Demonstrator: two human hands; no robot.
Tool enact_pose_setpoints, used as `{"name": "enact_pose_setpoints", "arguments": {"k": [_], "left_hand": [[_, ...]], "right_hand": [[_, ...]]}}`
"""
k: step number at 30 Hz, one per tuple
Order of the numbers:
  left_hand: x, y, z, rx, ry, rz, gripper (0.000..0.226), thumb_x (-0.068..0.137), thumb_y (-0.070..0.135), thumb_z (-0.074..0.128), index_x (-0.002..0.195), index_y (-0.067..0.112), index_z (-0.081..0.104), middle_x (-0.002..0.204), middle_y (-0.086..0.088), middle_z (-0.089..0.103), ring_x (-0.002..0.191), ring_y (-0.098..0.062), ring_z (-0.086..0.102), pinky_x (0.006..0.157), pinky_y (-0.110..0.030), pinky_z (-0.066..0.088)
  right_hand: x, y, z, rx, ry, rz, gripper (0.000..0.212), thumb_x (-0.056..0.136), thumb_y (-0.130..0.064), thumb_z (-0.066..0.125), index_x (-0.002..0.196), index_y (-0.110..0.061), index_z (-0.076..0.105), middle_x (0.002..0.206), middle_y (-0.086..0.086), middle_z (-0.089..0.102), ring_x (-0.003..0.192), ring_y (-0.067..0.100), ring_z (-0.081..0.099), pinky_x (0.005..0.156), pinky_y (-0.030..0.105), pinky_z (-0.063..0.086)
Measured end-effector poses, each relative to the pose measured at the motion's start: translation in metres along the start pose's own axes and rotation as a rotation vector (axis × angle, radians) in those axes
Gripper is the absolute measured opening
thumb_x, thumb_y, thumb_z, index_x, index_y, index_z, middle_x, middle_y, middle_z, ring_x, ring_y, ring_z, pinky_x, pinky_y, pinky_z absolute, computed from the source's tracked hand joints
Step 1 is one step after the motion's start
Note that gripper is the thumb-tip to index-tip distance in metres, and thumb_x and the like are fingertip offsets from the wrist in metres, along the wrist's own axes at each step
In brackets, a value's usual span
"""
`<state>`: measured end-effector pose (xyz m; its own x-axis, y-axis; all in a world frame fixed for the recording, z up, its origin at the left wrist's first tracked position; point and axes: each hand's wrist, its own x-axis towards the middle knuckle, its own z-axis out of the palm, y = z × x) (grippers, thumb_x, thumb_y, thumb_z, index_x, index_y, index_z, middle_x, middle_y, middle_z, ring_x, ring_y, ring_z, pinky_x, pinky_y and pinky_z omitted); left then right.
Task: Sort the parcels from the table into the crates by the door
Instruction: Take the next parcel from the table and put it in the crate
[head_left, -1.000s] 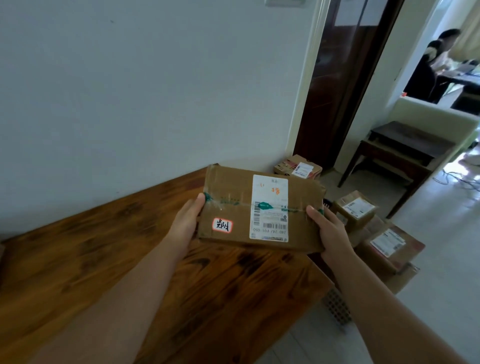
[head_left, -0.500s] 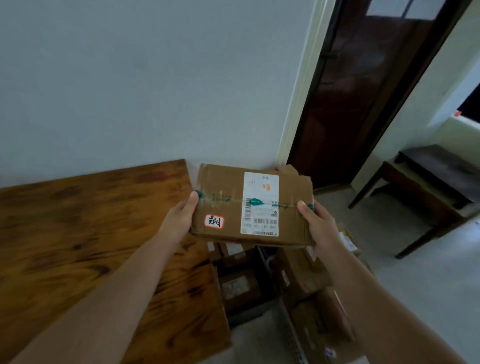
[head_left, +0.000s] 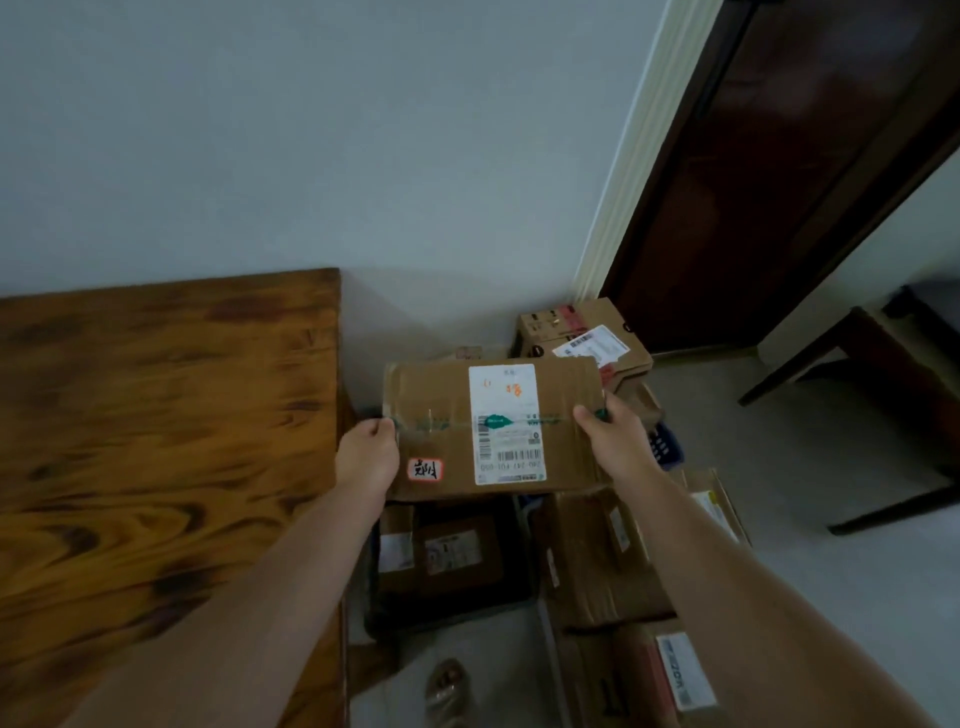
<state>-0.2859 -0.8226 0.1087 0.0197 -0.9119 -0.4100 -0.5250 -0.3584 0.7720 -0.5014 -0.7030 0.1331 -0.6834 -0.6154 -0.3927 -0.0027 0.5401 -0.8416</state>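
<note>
A flat brown cardboard parcel (head_left: 441, 400) with a white shipping label and a small orange-edged sticker hangs in the air past the table's right edge. My left hand (head_left: 368, 457) grips its left end and my right hand (head_left: 615, 441) grips its right end, thumbs on top. Directly below it stands a dark crate (head_left: 524, 587) that holds brown parcels (head_left: 452, 551). To the right, more parcels (head_left: 597, 561) fill a blue crate (head_left: 667, 447), of which only a corner shows.
The wooden table (head_left: 156, 441) fills the left side, against a pale wall. More boxes (head_left: 582, 332) sit by the dark door (head_left: 779, 182). A dark wooden stool (head_left: 883, 374) stands at the right. A sandalled foot (head_left: 449, 693) shows on the floor below.
I have carried the parcel off the table, to the right and downward, and it now hangs above the crates. My view has tilted down toward the floor.
</note>
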Motion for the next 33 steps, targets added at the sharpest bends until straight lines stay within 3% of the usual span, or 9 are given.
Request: {"name": "enact_pose_setpoints", "arguments": {"k": [7, 9, 12, 15, 20, 24, 27, 30, 33], "left_hand": [[0.055, -0.037, 0.052, 0.13, 0.045, -0.228, 0.042, 0.099, 0.038, 0.037, 0.133, 0.014, 0.046, 0.119, -0.014, 0.058, 0.098, -0.032, 0.059, 0.083, -0.043, 0.051], [0.069, -0.057, 0.065, 0.092, 0.085, -0.332, 0.045, 0.099, 0.039, 0.037, 0.139, 0.017, 0.039, 0.123, -0.015, 0.054, 0.094, -0.03, 0.057, 0.07, -0.039, 0.048], [0.092, -0.099, 0.088, 0.108, 0.15, -0.479, 0.044, 0.099, 0.041, 0.037, 0.132, 0.014, 0.045, 0.105, -0.013, 0.058, 0.074, -0.025, 0.053, 0.059, -0.035, 0.042], [0.106, -0.154, 0.111, 0.126, 0.203, -0.522, 0.044, 0.098, 0.043, 0.039, 0.123, 0.009, 0.054, 0.104, -0.014, 0.06, 0.075, -0.026, 0.054, 0.055, -0.032, 0.039], [0.122, -0.228, 0.14, 0.176, 0.253, -0.576, 0.04, 0.096, 0.045, 0.041, 0.112, 0.013, 0.058, 0.087, -0.007, 0.056, 0.072, -0.026, 0.054, 0.066, -0.034, 0.043], [0.128, -0.263, 0.166, 0.169, 0.215, -0.572, 0.034, 0.093, 0.047, 0.045, 0.103, 0.019, 0.061, 0.08, 0.0, 0.059, 0.07, -0.021, 0.057, 0.057, -0.028, 0.037], [0.135, -0.277, 0.184, 0.201, 0.175, -0.525, 0.033, 0.092, 0.047, 0.048, 0.109, 0.022, 0.063, 0.077, 0.006, 0.058, 0.067, -0.014, 0.054, 0.054, -0.025, 0.032], [0.139, -0.293, 0.193, 0.231, 0.144, -0.535, 0.042, 0.093, 0.047, 0.046, 0.125, 0.023, 0.057, 0.102, -0.005, 0.064, 0.08, -0.021, 0.057, 0.062, -0.027, 0.035], [0.142, -0.307, 0.196, 0.196, 0.114, -0.541, 0.043, 0.095, 0.045, 0.044, 0.132, 0.024, 0.052, 0.108, -0.004, 0.062, 0.072, -0.014, 0.051, 0.055, -0.024, 0.029]], "right_hand": [[0.065, 0.044, 0.054, -0.183, -0.087, 0.178, 0.047, 0.099, -0.029, 0.046, 0.143, -0.014, 0.034, 0.131, 0.011, 0.053, 0.113, 0.031, 0.054, 0.094, 0.046, 0.047], [0.078, 0.064, 0.072, -0.239, -0.128, 0.208, 0.05, 0.1, -0.029, 0.044, 0.145, -0.014, 0.029, 0.135, 0.011, 0.051, 0.116, 0.032, 0.053, 0.094, 0.045, 0.047], [0.099, 0.104, 0.102, -0.321, -0.172, 0.221, 0.053, 0.101, -0.029, 0.04, 0.148, -0.013, 0.022, 0.143, 0.012, 0.043, 0.125, 0.033, 0.046, 0.097, 0.041, 0.041], [0.114, 0.146, 0.128, -0.407, -0.17, 0.233, 0.052, 0.101, -0.028, 0.039, 0.148, -0.013, 0.023, 0.144, 0.014, 0.04, 0.128, 0.034, 0.042, 0.102, 0.042, 0.04], [0.133, 0.213, 0.161, -0.402, -0.187, 0.279, 0.045, 0.099, -0.027, 0.042, 0.141, -0.017, 0.033, 0.133, 0.011, 0.048, 0.113, 0.028, 0.052, 0.079, 0.031, 0.041], [0.151, 0.254, 0.172, -0.293, -0.114, 0.4, 0.029, 0.096, -0.019, 0.048, 0.125, -0.016, 0.046, 0.115, 0.009, 0.059, 0.089, 0.018, 0.054, 0.067, 0.027, 0.041], [0.158, 0.277, 0.177, -0.305, -0.024, 0.432, 0.033, 0.096, -0.018, 0.048, 0.128, -0.01, 0.045, 0.114, 0.013, 0.061, 0.102, 0.028, 0.06, 0.079, 0.036, 0.048], [0.158, 0.291, 0.184, -0.348, 0.017, 0.413, 0.041, 0.097, -0.019, 0.046, 0.137, -0.01, 0.04, 0.121, 0.014, 0.059, 0.111, 0.03, 0.058, 0.09, 0.043, 0.049], [0.155, 0.297, 0.191, -0.361, 0.05, 0.369, 0.044, 0.097, -0.018, 0.046, 0.14, -0.012, 0.038, 0.128, 0.012, 0.055, 0.118, 0.029, 0.054, 0.095, 0.045, 0.047]]}}
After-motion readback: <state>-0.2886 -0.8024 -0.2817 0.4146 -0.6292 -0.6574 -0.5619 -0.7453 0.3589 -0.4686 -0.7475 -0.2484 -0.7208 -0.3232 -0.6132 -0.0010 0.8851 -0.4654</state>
